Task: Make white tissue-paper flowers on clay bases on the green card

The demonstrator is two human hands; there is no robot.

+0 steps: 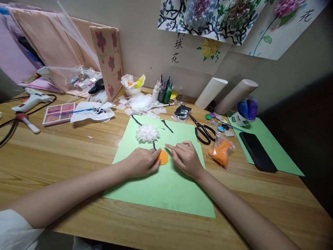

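Observation:
A sheet of light green paper (179,194) lies flat on the table in front of me. On it sit a white ruffled paper flower (147,133), thin black strips (167,126) and a flat orange clay disc (163,158). My left hand (142,161) has its fingers closed on the left edge of the disc, covering part of it. A black strip runs from the flower down to these fingers. Just right of the disc is my right hand (186,158), index finger stretched out and thumb apart, with nothing visible in it.
Black scissors (204,132), bagged orange clay (221,152) and a black phone (257,151) lie to the right. Paint bottles (161,92), paper scraps and a bowl (132,86) stand behind. A glue gun (32,100) and palette (58,113) are at left.

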